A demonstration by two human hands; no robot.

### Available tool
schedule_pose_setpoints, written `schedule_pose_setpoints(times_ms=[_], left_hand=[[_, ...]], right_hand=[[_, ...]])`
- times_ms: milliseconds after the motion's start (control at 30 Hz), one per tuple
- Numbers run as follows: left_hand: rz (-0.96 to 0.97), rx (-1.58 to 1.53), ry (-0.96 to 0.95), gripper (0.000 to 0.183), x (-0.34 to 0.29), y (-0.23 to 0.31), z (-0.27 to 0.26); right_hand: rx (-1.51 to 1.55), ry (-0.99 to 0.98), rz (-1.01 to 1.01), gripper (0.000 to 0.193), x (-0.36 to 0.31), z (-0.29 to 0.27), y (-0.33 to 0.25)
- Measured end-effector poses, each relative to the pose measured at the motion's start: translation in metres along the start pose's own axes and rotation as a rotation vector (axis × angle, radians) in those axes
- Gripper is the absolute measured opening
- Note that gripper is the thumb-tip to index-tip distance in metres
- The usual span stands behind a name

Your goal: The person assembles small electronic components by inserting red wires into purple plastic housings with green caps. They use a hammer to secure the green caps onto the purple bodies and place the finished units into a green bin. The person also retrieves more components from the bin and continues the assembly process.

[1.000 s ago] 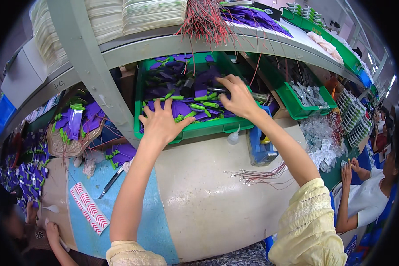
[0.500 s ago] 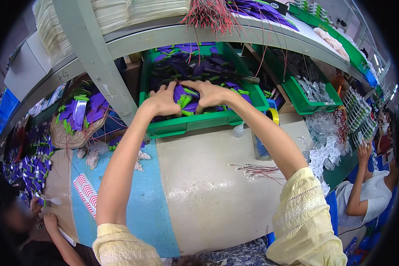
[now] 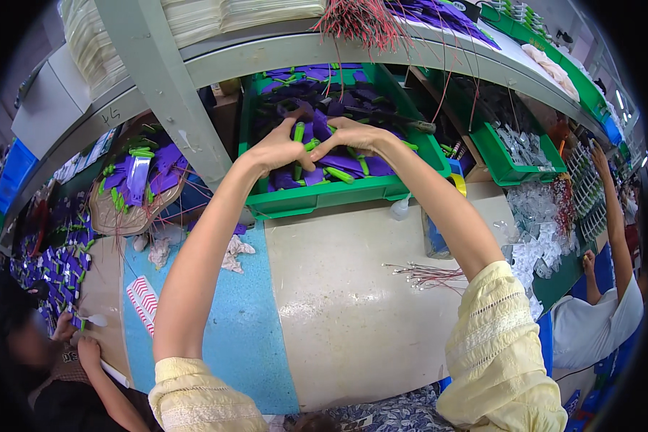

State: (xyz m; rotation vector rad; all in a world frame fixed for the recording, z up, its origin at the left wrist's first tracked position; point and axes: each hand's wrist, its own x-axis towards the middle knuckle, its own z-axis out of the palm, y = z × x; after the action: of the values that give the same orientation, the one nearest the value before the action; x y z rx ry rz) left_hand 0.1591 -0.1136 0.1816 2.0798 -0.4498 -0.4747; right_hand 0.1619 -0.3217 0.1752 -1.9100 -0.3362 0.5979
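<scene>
Both arms reach into a green bin [image 3: 324, 204] heaped with flat purple pieces that have bright green ends. My left hand [image 3: 277, 150] curls around a bunch of these purple-and-green pieces [image 3: 309, 135] from the left. From the other side my right hand [image 3: 356, 137] closes on the same bunch, its thumb close to the left thumb. The far fingertips of both hands are partly hidden among the pieces. More loose pieces lie just below the hands, against the bin's front wall.
A grey shelf beam [image 3: 266, 54] crosses above the bin, with red wires [image 3: 360, 25] hanging from it. Loose wires [image 3: 425, 273] lie on the table. A tan tray [image 3: 122, 216] of purple pieces stands left. Co-workers sit at left and right; clear plastic parts [image 3: 536, 216] are piled at right.
My hands have drawn closer together around the purple-and-green pieces, thumbs now nearly meeting. The view has shifted slightly. The co-worker at right has raised an arm toward the rack.
</scene>
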Motion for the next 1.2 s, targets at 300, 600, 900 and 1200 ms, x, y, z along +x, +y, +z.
schedule_pose_setpoints(times_ms=[300, 600, 900, 1200], left_hand=[[-0.268, 0.441, -0.079, 0.137, -0.001, 0.002, 0.009], [-0.086, -0.419, 0.121, 0.093, -0.01, 0.01, 0.005], [0.383, -0.542, 0.479, 0.085, -0.077, 0.019, 0.029], [0.92, -0.029, 0.692, 0.088, -0.16, -0.05, 0.126]], right_hand=[[-0.203, -0.065, -0.082, 0.059, 0.007, -0.004, 0.007], [0.293, 0.023, -0.105, 0.062, -0.005, 0.016, -0.006], [-0.243, 0.36, -0.729, 0.098, -0.034, 0.066, -0.038], [-0.555, 0.58, -1.094, 0.073, -0.11, 0.167, 0.035]])
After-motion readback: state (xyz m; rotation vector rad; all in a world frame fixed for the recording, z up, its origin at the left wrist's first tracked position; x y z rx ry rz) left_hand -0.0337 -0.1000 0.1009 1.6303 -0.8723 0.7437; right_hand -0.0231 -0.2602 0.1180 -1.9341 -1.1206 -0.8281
